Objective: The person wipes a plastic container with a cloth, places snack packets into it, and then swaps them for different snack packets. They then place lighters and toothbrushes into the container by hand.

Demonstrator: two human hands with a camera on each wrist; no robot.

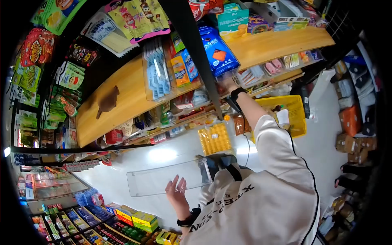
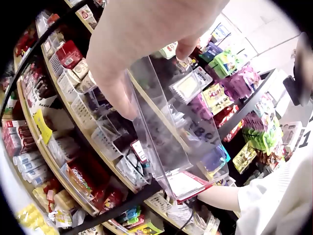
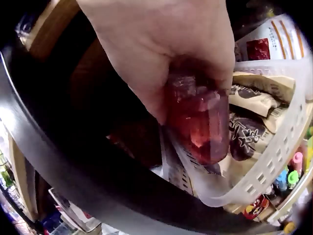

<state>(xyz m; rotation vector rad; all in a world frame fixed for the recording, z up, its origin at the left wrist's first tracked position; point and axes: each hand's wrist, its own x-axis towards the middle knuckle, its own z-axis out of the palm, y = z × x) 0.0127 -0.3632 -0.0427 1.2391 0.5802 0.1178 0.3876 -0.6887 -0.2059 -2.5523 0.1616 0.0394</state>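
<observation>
A long clear plastic tray point(image 1: 143, 179) is in my left hand point(image 1: 177, 200), held over the floor. In the left wrist view that hand point(image 2: 146, 44) pinches one wall of the clear tray point(image 2: 171, 132), and a red-edged card shows at its lower end. My right hand point(image 1: 229, 85) reaches in at the shelf edge below a blue snack packet point(image 1: 218, 51). Up close, the right hand point(image 3: 166, 44) grips a shiny red wrapped item point(image 3: 200, 127) at the rim of a white slotted basket point(image 3: 264, 171). Brown-printed packets point(image 3: 249, 132) lie in that basket.
A wooden shelf top point(image 1: 134, 87) runs across the view, with trays of goods along it. A yellow crate point(image 1: 296, 114) and a yellow packed tray point(image 1: 214, 139) are beyond its edge. Racks of snack packets point(image 1: 28, 81) stand at left, with boxed goods point(image 1: 145, 220) at lower left.
</observation>
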